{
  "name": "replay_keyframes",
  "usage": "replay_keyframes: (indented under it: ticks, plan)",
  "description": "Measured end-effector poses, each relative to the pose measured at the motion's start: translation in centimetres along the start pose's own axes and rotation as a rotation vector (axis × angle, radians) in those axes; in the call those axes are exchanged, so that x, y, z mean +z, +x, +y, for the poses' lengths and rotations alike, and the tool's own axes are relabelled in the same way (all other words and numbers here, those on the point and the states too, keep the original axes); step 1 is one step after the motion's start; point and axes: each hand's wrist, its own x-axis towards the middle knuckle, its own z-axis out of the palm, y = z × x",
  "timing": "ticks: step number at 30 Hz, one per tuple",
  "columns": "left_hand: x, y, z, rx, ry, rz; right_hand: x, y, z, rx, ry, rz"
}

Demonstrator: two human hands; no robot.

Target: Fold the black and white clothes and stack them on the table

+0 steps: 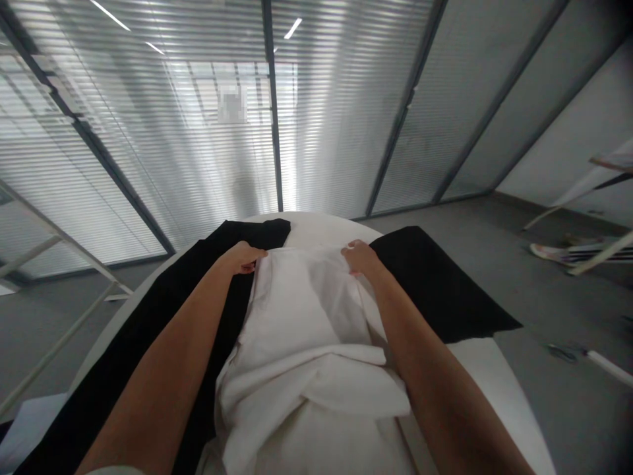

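- White garment [306, 330] lay crumpled lengthwise down the middle of a round white tabletop [499, 389], its far edge pulled flat between the two hands and its near part bunched in loose folds between the forearms.
- The left hand [243, 257] rested at the garment's far left corner, fingers curled over the cloth edge; the grip looked clenched on the white fabric, though the fingertips were hidden under the hand.
- The right hand [360, 257] sat at the far right corner, knuckles up, fingers folded down into the cloth, its grip likewise closed on the white garment.
- Both hands were level with each other, well apart, with the stretched far hem between them.
- A black cloth [435, 290] spread beneath the white garment, showing on the right as a broad flat panel reaching toward the tabletop's edge.
- On the left the same dark fabric ran under the left forearm along the near left rim.
- Behind the tabletop stood glass partitions with closed blinds [198, 132].
- A white frame [59, 251] stood at the left.
- Grey floor [544, 277] lay to the right, with a shoe [548, 252] near the far wall.
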Motion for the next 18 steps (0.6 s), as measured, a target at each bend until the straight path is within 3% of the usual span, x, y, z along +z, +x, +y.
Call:
replay_keyframes:
  ticks: [2,4,9,12,15,18]
  plan:
    - [-0.2,0.5,-0.3,0.011,-0.063,-0.025,0.3,0.4,-0.1,0.048,0.079,0.122]
    - [-0.4,1.0,-0.9,0.036,-0.128,-0.052,0.4,0.5,-0.2,0.039,0.154,0.158]
    - [-1.3,1.6,-2.1,0.05,-0.254,-0.112,0.2,-0.2,-0.8,0.18,0.42,0.095]
    - [-1.8,1.6,-2.3,0.066,-0.273,-0.157,0.3,-0.6,-1.1,0.184,0.551,0.072]
    - [-1.9,1.4,-2.1,0.08,-0.263,-0.177,0.7,-0.4,-0.9,0.147,0.491,0.121]
    - [-1.5,1.2,-1.9,0.098,-0.266,-0.169,1.0,0.1,-0.5,0.006,0.298,0.121]
